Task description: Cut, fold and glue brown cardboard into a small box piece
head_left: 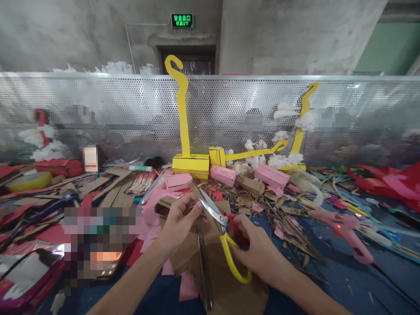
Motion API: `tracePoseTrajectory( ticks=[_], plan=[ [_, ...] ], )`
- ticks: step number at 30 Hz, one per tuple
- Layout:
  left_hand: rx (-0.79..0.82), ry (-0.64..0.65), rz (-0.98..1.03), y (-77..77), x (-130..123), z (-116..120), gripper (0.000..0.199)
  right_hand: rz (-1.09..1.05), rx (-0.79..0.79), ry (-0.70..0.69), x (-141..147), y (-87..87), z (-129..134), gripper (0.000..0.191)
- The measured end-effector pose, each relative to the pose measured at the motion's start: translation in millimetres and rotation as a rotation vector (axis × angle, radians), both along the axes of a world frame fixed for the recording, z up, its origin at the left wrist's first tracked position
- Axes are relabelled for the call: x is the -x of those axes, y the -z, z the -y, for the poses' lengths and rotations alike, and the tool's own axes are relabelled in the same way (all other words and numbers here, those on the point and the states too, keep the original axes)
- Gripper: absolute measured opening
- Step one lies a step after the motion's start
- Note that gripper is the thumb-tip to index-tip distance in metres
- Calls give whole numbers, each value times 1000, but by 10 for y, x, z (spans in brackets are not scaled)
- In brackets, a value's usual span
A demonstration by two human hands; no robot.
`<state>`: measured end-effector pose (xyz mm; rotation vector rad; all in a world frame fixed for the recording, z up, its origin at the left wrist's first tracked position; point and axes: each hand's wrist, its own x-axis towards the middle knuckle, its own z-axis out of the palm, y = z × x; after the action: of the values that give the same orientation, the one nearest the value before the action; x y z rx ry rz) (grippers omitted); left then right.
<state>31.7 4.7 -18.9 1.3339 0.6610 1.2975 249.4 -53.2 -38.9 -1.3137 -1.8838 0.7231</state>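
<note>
Grey concrete wall (288, 35), rough and blotchy, behind everything. In front of it, a long silvery perforated metal panel (131, 105), dotted with round holes. Below, a table under dark blue covering (344, 280), littered with scraps.

Brown cardboard sheet (239, 293), matt, curved along its right edge, lies directly under the hands. Beyond it, a flat yellow hook-topped upright (183, 118) rises from a faceted yellow box-like base (190, 164) with dark seams.

Right hand (251, 240): fingers closed around the handles of steel-bladed scissors (224, 221), one loop glossy yellow, the other red. Loops spread apart; blades smooth and shiny, angled up and away to the left. Left hand (182, 214): narrow pinch, thumb against fingers, holding a short brown cardboard strip (196, 190) raised above the work area, right beside the blade tips. Cannot tell whether the blades touch it.

Pink plastic glue gun (357, 232) on the covering, well to the right of the hands, a red light glowing on its side. Faceted pink paper-covered prism (272, 177) beyond the right hand, near fluffy white tufts (259, 159). Slim dark pen-like rod (203, 271), glossy, lengthwise on the sheet. Thin brown slivers (288, 236) heaped right of the scissors.
</note>
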Motion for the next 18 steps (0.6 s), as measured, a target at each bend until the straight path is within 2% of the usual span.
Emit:
tracePoseTrajectory(
  ticks=[4, 9, 11, 15, 18],
  plan=[
    [16, -9, 25, 52, 0, -32, 30, -3, 5, 10, -5, 20, 0, 19],
    [60, 50, 106, 42, -11, -26, 28, -99, 27, -20, 25, 33, 6, 16],
    [55, 46, 92, 43, -18, -20, 29, -117, 31, 11, 36, 32, -4, 16],
    [18, 22, -3, 66, -30, -20, 32, 14, -24, 134, 40, -4, -23, 28],
    [20, 9, -55, 69, -22, -21, 35, 97, -97, 137, 38, -22, -18, 34]
  ],
)
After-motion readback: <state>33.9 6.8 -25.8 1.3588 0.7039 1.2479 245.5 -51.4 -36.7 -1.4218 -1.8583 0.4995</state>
